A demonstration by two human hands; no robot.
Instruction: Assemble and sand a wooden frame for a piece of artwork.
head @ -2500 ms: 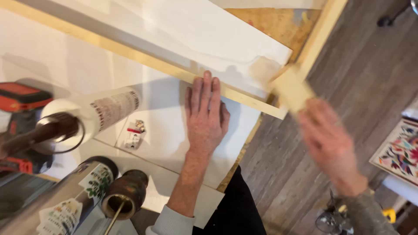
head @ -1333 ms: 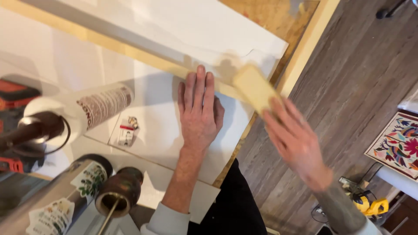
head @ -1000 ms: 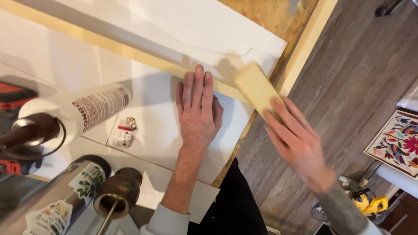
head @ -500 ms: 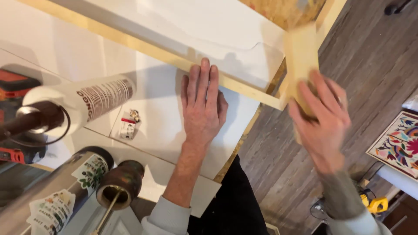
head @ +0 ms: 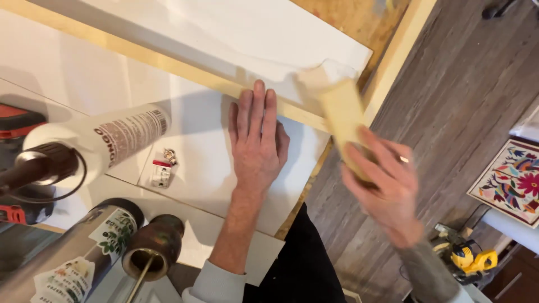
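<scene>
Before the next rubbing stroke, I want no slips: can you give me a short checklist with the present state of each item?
1. Left hand flat on the white panel, fingertips against the wooden strip: ok.
2. Right hand has a grip on the yellow block: ok.
3. Block touching the strip's end: cannot tell, motion blur.
4. White bottle lying clear of the block: ok.
5. Small metal piece away from both hands: ok.
6. Strip fixed to the panel: cannot tell.
</scene>
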